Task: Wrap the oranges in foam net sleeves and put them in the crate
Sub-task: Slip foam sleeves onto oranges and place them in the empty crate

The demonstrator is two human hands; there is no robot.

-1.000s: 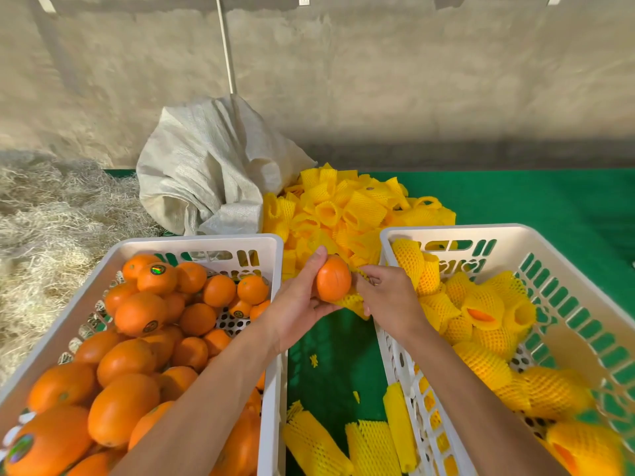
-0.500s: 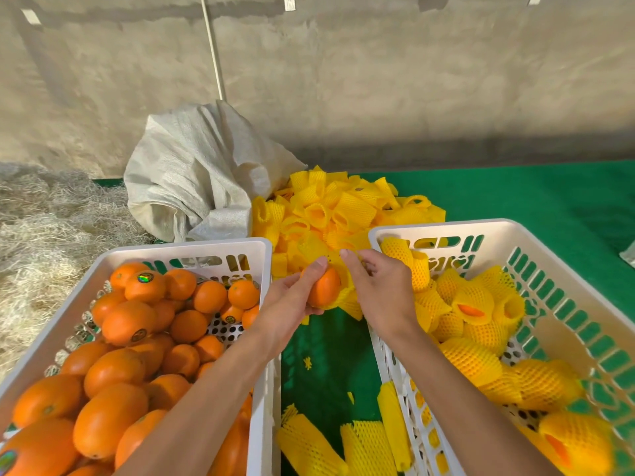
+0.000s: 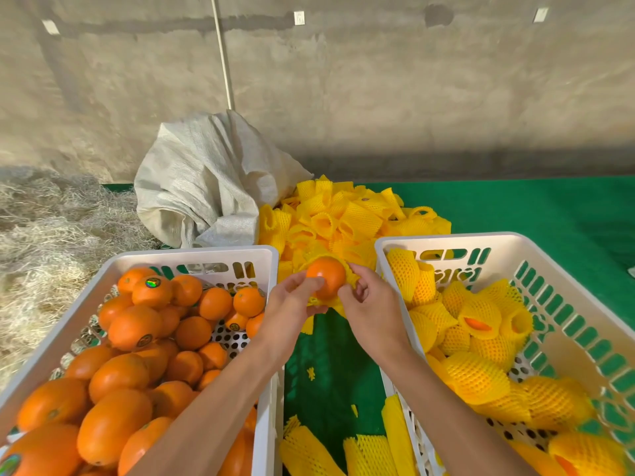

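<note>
Between the two crates, my left hand (image 3: 292, 305) holds an orange (image 3: 326, 274) with thumb and fingers. A yellow foam net sleeve (image 3: 350, 276) wraps its far and right side, and my right hand (image 3: 369, 307) pinches the sleeve's edge. The left white crate (image 3: 192, 257) is full of bare oranges (image 3: 137, 324). The right white crate (image 3: 443, 240) holds several oranges wrapped in yellow sleeves (image 3: 477, 376).
A heap of loose yellow sleeves (image 3: 343, 218) lies behind the crates on the green mat (image 3: 536, 207). A white woven sack (image 3: 206, 180) slumps at the back. Straw (image 3: 44, 242) covers the left. More sleeves (image 3: 309, 451) lie in the gap between the crates.
The orange has risen a little and more of its top shows. My right hand has dropped from over the orange to its right side, pulling the sleeve there.
</note>
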